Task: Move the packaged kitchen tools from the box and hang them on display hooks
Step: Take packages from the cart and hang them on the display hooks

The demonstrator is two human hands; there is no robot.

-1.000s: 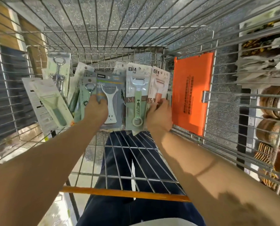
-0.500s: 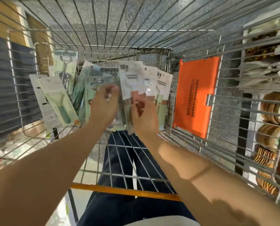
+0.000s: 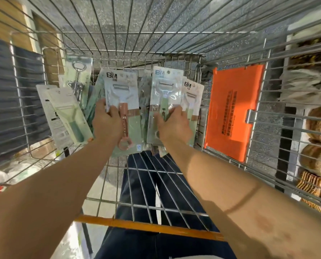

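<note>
A wire cart (image 3: 174,32) is seen from above, with both bare arms reaching into it. A carded peeler with a pink handle (image 3: 125,126) is held in the left hand (image 3: 106,126); its fingers (image 3: 101,105) are curled round the left edge of the pack, which is raised and roughly upright, its "BM" header at the top. A second pack, a peeler with a green handle (image 3: 163,94), is gripped by the right hand (image 3: 172,124), the fingers (image 3: 174,110) being pressed on the lower front of the card. Just behind and to the right of it a third "BM" pack (image 3: 192,90) is overlapped; whether it is also pinched by the right hand cannot be told, since the hand covers its lower part. The two held packs are kept near each other with a narrow gap between.

More packaged tools are stacked against the cart's far wall behind the hands. A corkscrew pack (image 3: 79,77) is leaned at the upper left, and a pale pack with a green peeler (image 3: 68,114) is tilted against the left wire side. An orange panel (image 3: 232,111) is fixed to the right side of the cart. Dark trousers (image 3: 156,184) are visible through the wire floor, and an orange bar (image 3: 146,226) is crossed below the arms.
</note>
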